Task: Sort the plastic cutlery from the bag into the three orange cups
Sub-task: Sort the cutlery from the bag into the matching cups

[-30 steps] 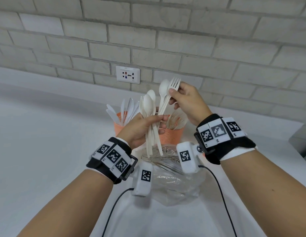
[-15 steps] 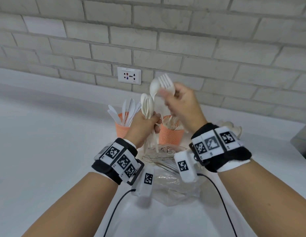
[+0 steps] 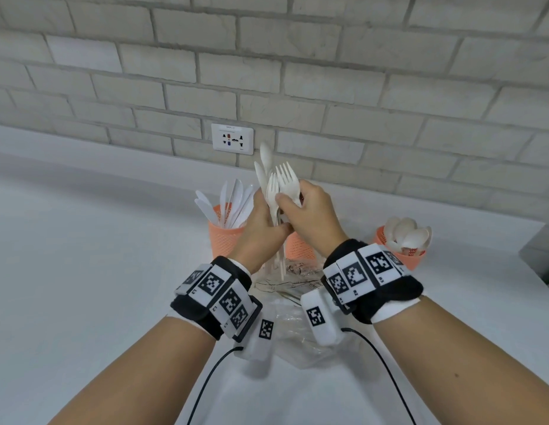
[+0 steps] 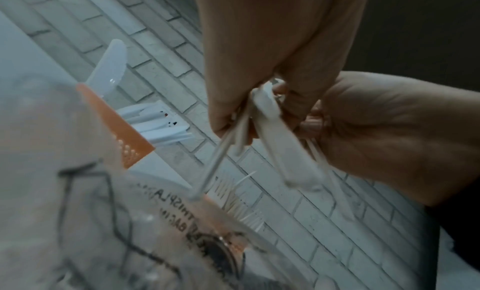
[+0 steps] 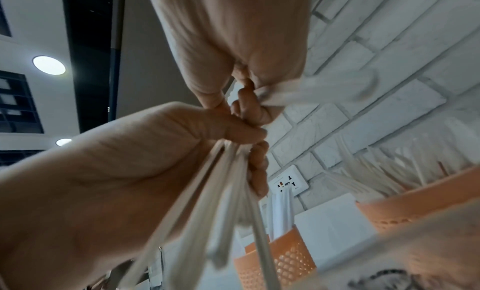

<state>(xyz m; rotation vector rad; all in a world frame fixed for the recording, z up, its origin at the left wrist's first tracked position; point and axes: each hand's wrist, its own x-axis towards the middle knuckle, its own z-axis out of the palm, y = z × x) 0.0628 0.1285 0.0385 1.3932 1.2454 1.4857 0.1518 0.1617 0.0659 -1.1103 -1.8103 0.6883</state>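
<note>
My left hand point(image 3: 265, 223) grips a bundle of white plastic cutlery point(image 3: 274, 191) upright above the cups; its handles point(image 4: 275, 134) hang below the fist. My right hand point(image 3: 286, 200) is pressed against it and pinches a fork point(image 3: 287, 178) at the top of the bundle. Three orange cups stand behind: the left cup point(image 3: 224, 240) holds knives, the middle cup point(image 3: 300, 246) is mostly hidden by my hands, and the right cup point(image 3: 403, 256) holds spoons. The clear plastic bag point(image 3: 293, 305) lies under my wrists with more cutlery inside.
A white brick wall with a power socket point(image 3: 232, 138) stands just behind the cups. The white counter point(image 3: 92, 256) extends to the left. A grey object point(image 3: 542, 256) sits at the right edge. Cables run from my wrist cameras toward me.
My right hand, holding a spoon and fork apart from the bundle a second ago, has come down and left against my left hand. The spoon cup on the right has come into view.
</note>
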